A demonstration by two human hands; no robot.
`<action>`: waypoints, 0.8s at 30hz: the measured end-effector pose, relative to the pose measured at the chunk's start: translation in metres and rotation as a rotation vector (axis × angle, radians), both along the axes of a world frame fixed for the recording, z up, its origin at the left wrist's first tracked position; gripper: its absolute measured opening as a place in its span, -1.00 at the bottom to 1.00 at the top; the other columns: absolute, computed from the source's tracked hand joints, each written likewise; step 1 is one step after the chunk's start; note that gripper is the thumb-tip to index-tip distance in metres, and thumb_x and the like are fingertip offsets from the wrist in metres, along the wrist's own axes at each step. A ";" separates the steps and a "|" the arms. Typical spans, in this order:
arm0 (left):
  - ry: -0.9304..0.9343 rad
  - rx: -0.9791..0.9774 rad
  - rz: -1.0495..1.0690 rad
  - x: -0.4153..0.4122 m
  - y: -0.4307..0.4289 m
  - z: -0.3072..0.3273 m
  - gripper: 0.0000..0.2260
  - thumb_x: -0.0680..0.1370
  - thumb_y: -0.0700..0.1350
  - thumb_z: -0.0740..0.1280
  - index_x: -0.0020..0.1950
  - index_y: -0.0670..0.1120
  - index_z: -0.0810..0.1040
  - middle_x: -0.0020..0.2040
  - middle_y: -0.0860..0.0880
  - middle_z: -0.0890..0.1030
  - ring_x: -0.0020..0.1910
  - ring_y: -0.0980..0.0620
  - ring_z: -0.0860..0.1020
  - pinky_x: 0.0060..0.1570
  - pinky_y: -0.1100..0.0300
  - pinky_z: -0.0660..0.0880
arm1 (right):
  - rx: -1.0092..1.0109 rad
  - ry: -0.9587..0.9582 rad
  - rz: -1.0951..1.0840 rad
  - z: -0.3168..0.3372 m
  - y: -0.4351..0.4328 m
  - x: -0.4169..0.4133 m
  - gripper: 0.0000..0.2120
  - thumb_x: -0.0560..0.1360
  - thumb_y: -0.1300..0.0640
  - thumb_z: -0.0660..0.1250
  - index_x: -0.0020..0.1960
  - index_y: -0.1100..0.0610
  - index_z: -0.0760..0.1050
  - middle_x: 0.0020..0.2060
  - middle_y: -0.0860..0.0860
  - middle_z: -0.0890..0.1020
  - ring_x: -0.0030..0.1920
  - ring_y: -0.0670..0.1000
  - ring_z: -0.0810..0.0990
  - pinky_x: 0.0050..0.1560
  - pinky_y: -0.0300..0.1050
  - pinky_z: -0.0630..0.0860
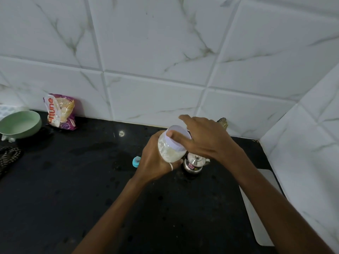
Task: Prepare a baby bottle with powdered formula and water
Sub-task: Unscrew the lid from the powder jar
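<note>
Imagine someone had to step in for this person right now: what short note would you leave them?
Left hand: holds the clear powder jar tilted above the black counter.
Right hand: fingers on the jar's white lid, still on.
Steel kettle stands just behind the jar; a blue bottle part shows left of the hand.
Done: jar picked up.
Left: open it, add powder and water, close the bottle.

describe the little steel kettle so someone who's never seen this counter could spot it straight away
Start at the black countertop and go toward its right back part, near the tiled wall. Just under the right hand, which grips the white-lidded powder jar, stands the small kettle. It is the only shiny metal thing there, with a knobbed lid.
</note>
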State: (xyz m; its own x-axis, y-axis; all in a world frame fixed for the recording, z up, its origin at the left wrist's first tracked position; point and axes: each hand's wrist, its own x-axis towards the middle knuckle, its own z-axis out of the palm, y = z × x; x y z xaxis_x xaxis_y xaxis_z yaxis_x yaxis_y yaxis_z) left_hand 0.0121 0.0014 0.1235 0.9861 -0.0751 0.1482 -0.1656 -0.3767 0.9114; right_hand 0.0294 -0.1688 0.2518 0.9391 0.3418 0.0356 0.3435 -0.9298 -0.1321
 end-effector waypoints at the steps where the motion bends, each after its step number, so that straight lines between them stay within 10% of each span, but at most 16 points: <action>1: -0.009 0.021 0.015 0.003 -0.005 0.004 -0.13 0.24 0.05 0.70 0.46 0.09 0.35 0.26 0.10 0.57 0.19 0.17 0.54 0.15 0.36 0.44 | -0.063 -0.037 -0.059 0.001 0.006 -0.001 -0.04 0.38 -0.62 -0.18 0.34 0.07 0.46 0.09 0.05 0.67 0.05 0.11 0.62 -0.02 0.02 0.45; 5: 0.024 -0.044 0.030 -0.004 -0.007 0.015 -0.42 0.30 -0.08 0.66 0.20 0.26 0.52 0.06 0.21 0.68 0.06 0.25 0.65 0.10 0.18 0.64 | -0.186 -0.073 -0.133 0.000 0.025 -0.003 -0.25 0.46 -0.59 -0.06 -0.03 0.10 0.41 -0.18 0.00 0.55 -0.17 0.06 0.47 -0.13 -0.04 0.32; 9: 0.296 -0.072 0.124 0.001 -0.014 0.033 -0.38 0.23 -0.26 0.63 0.23 0.05 0.59 0.02 0.07 0.68 0.01 0.14 0.63 0.04 0.22 0.58 | -0.107 0.016 -0.084 0.001 0.021 -0.002 -0.35 0.52 -0.47 0.14 0.28 0.05 0.43 0.13 0.02 0.58 0.06 0.10 0.55 0.01 0.01 0.42; 13: 0.683 -0.118 0.282 0.024 -0.031 0.039 -0.65 0.15 -0.38 0.29 -0.20 -0.10 0.70 -0.35 0.02 0.65 -0.32 -0.01 0.61 -0.20 0.08 0.48 | 0.134 0.320 0.106 0.000 0.007 0.000 -0.30 0.49 -0.08 0.41 0.57 -0.15 0.22 0.47 -0.11 0.36 0.42 0.02 0.40 0.35 0.09 0.43; 18: 0.130 0.063 0.092 0.005 -0.008 0.005 -0.21 0.25 -0.12 0.70 0.42 0.02 0.46 0.20 0.10 0.60 0.13 0.20 0.56 0.15 0.32 0.49 | 0.182 0.290 -0.003 0.003 0.011 -0.005 -0.26 0.52 -0.36 0.30 0.60 -0.13 0.18 0.55 -0.06 0.32 0.50 0.05 0.35 0.41 0.10 0.38; 24: -0.030 0.006 0.022 0.005 -0.004 -0.001 -0.10 0.23 0.03 0.73 0.46 0.03 0.35 0.31 0.04 0.56 0.25 0.10 0.55 0.25 0.18 0.51 | -0.125 0.066 -0.173 0.002 0.030 -0.007 -0.20 0.45 -0.59 0.00 0.18 0.09 0.47 0.07 0.04 0.62 0.08 0.11 0.59 -0.04 -0.01 0.38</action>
